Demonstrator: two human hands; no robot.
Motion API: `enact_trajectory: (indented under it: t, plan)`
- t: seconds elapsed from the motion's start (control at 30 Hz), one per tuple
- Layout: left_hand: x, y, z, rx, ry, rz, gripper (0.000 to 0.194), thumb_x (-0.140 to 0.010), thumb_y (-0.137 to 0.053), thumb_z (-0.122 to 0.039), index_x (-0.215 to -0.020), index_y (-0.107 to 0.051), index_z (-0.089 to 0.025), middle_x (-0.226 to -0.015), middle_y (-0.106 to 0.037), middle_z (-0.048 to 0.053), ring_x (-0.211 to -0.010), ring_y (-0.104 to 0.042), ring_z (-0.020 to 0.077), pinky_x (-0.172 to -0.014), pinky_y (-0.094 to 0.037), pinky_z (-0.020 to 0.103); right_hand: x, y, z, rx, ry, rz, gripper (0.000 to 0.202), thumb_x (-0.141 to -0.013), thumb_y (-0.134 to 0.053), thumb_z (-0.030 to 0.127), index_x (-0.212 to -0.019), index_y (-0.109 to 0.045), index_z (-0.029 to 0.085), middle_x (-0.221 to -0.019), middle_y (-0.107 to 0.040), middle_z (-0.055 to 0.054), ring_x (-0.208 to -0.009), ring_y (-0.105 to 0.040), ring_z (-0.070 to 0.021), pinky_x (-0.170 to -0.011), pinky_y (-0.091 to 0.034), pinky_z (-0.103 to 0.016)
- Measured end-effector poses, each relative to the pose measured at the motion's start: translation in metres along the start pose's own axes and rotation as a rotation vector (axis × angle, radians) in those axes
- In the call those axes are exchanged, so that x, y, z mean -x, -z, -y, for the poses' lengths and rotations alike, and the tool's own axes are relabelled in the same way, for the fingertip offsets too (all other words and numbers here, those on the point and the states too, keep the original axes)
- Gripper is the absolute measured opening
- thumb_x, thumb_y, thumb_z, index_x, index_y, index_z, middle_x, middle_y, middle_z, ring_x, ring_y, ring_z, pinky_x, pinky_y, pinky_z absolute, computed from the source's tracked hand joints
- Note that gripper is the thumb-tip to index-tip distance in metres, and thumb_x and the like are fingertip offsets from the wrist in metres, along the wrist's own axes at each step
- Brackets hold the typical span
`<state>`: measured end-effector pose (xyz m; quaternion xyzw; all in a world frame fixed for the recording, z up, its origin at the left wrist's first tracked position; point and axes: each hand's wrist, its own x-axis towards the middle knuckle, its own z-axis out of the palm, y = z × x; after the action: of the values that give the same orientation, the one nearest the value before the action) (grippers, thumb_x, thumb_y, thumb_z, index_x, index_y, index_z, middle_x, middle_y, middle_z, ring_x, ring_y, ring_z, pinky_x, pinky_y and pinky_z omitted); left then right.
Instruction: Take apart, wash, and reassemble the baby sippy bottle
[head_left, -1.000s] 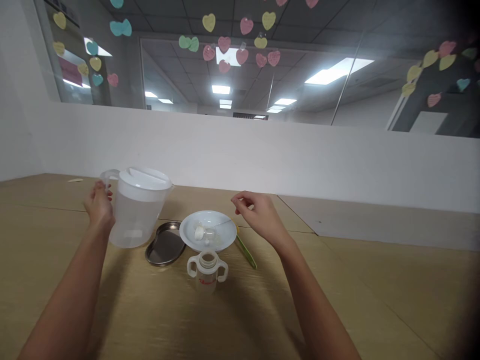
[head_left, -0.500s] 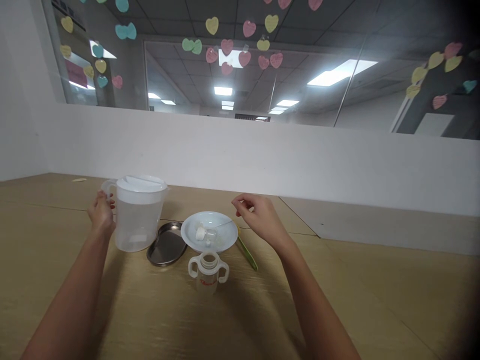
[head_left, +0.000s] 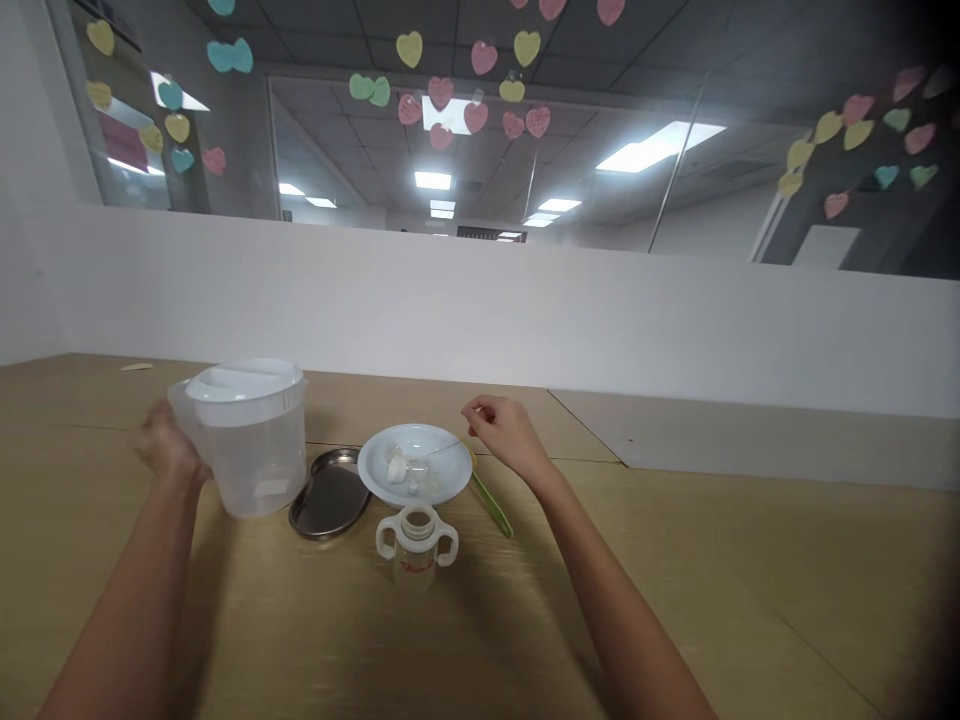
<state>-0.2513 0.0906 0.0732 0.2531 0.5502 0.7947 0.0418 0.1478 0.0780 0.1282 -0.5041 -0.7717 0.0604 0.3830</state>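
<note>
My left hand (head_left: 169,442), blurred, is closed at the handle of a translucent lidded pitcher (head_left: 259,450). My right hand (head_left: 501,425) is in the air beyond the right rim of a white bowl (head_left: 375,480), its fingers curled together; a thin pale rod seems to run from them into the bowl. Small clear and white bottle parts (head_left: 399,468) lie in the bowl. In front of it stands an open bottle with two white handles (head_left: 416,540) and red lettering.
A kidney-shaped metal tray (head_left: 330,495) lies between the pitcher and the bowl. Right of the bowl is a green-handled brush (head_left: 493,505). A small flat pale piece (head_left: 137,366) lies far left, near the white wall (head_left: 480,320) behind the table.
The pitcher has turned and moved left and slightly nearer, with my left hand at its handle. My right hand has barely changed. The camera view has shifted a little to the right.
</note>
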Motion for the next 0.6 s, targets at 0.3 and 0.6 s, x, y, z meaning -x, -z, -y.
enact_trajectory:
  t: [0.3,0.6]
  plan:
    - [0.084,-0.034,-0.087,-0.055,-0.849,0.107,0.021,-0.083,-0.042,-0.030,-0.089,-0.053,-0.013,-0.081,-0.059,0.005,-0.080,-0.056,0.0151,-0.081,-0.044,0.030,0.007,-0.025,-0.054,0.084,-0.284,-0.039,0.028,-0.082,-0.040,0.027,-0.076,-0.065,0.016,-0.063,-0.065,-0.002,-0.059,-0.058,-0.0126,-0.056,-0.036,-0.020]
    - [0.171,-0.088,-0.015,-0.737,-0.717,1.290,0.040,-0.090,-0.033,-0.039,-0.112,-0.057,-0.016,-0.100,-0.065,0.011,-0.096,-0.058,0.0206,-0.086,-0.042,0.032,0.068,-0.076,-0.073,0.273,-0.491,0.104,0.031,-0.078,-0.049,0.016,-0.107,-0.058,0.010,-0.104,-0.062,-0.015,-0.093,-0.058,-0.0205,-0.071,-0.038,-0.025]
